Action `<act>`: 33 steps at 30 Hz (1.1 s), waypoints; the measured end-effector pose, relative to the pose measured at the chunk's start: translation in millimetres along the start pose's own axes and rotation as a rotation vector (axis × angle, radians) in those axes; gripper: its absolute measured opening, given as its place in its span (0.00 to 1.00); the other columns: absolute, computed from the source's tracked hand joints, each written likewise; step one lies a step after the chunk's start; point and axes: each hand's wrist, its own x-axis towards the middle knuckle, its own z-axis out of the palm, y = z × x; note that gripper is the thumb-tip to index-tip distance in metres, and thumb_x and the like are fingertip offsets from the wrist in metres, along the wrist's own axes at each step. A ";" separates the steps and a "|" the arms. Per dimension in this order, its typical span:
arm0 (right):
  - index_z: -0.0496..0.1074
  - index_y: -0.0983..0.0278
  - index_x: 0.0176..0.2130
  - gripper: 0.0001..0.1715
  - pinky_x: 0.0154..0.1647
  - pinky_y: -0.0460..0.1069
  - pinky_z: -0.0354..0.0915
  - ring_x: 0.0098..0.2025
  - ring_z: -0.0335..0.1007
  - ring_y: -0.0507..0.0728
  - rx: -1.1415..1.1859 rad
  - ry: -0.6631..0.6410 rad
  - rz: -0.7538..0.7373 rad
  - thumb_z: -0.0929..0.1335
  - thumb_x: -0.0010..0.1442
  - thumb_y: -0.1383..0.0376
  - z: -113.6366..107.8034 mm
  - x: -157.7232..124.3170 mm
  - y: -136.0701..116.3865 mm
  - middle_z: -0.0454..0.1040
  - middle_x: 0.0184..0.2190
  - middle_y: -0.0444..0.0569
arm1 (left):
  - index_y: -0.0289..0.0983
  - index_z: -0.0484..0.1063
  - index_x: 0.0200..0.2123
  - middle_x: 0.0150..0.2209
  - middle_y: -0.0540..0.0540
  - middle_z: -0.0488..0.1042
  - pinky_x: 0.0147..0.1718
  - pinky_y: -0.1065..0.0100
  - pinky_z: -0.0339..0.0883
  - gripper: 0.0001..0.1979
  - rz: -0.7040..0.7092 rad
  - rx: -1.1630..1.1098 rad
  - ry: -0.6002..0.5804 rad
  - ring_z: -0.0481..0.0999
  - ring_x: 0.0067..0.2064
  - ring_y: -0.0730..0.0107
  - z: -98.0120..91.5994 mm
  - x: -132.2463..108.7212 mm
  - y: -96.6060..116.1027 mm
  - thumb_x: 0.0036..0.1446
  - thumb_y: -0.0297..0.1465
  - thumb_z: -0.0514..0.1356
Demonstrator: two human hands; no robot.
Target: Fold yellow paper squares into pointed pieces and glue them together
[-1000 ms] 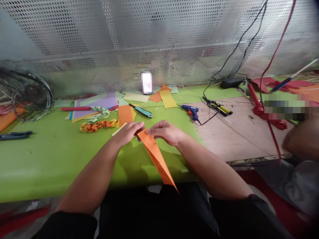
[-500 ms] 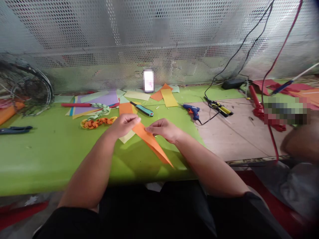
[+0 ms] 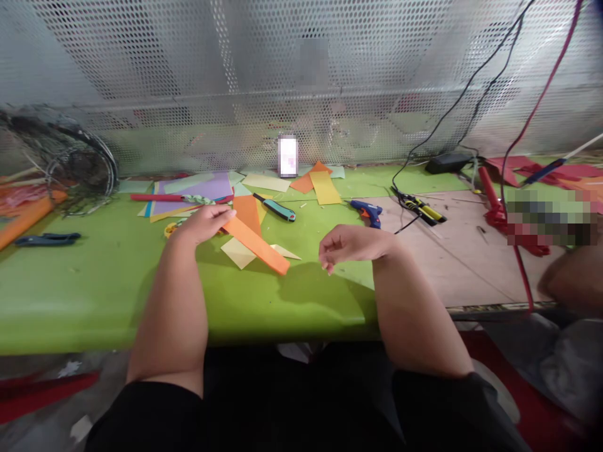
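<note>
Pinched in my left hand (image 3: pixel 205 225) is one end of a folded orange paper strip (image 3: pixel 258 243), which slants down to the right over the green table. My right hand (image 3: pixel 342 246) hangs above the table with curled fingers a little apart and nothing in them. Under the strip lie pale yellow paper pieces (image 3: pixel 239 253) and an orange sheet (image 3: pixel 248 208). Beyond them is a teal and black cutter (image 3: pixel 277 208). A red stick (image 3: pixel 155 198) with a green paper twist (image 3: pixel 195 199) rests near my left hand, beside purple paper (image 3: pixel 198 189).
A blue glue gun (image 3: pixel 369 212) and yellow-black pliers (image 3: pixel 424 209) lie to the right, with cables rising from there. Dark scissors or a stapler (image 3: pixel 48 239) sit at the left. A lit phone (image 3: pixel 287 156) stands at the back. Another person's arm (image 3: pixel 575 273) is at the right edge.
My right hand has let go of the orange strip and moved right. My left hand has moved left with the strip, which now looks narrower and flatter. The view has shifted slightly.
</note>
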 end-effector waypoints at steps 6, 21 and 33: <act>0.83 0.64 0.34 0.27 0.45 0.51 0.72 0.38 0.80 0.56 0.095 0.389 -0.238 0.69 0.68 0.46 11.7 19.7 -3.5 0.85 0.35 0.53 | 0.42 0.81 0.44 0.39 0.48 0.83 0.37 0.66 0.70 0.23 -0.048 0.095 -0.308 0.83 0.38 0.59 20.6 1.3 14.2 0.64 0.54 0.61; 0.82 0.66 0.32 0.23 0.28 0.47 0.70 0.27 0.75 0.52 0.340 0.567 -0.094 0.81 0.54 0.48 28.1 69.0 16.4 0.84 0.31 0.52 | 0.37 0.78 0.35 0.24 0.46 0.79 0.23 0.71 0.70 0.17 0.143 -0.256 0.215 0.75 0.22 0.70 36.8 -0.5 24.4 0.70 0.43 0.60; 0.82 0.67 0.40 0.26 0.26 0.45 0.73 0.26 0.77 0.51 0.550 0.737 -0.354 0.82 0.54 0.49 5.3 44.1 13.2 0.86 0.34 0.54 | 0.35 0.83 0.42 0.27 0.44 0.82 0.27 0.66 0.80 0.19 0.136 -0.562 0.029 0.82 0.24 0.65 36.6 -3.8 17.8 0.58 0.44 0.73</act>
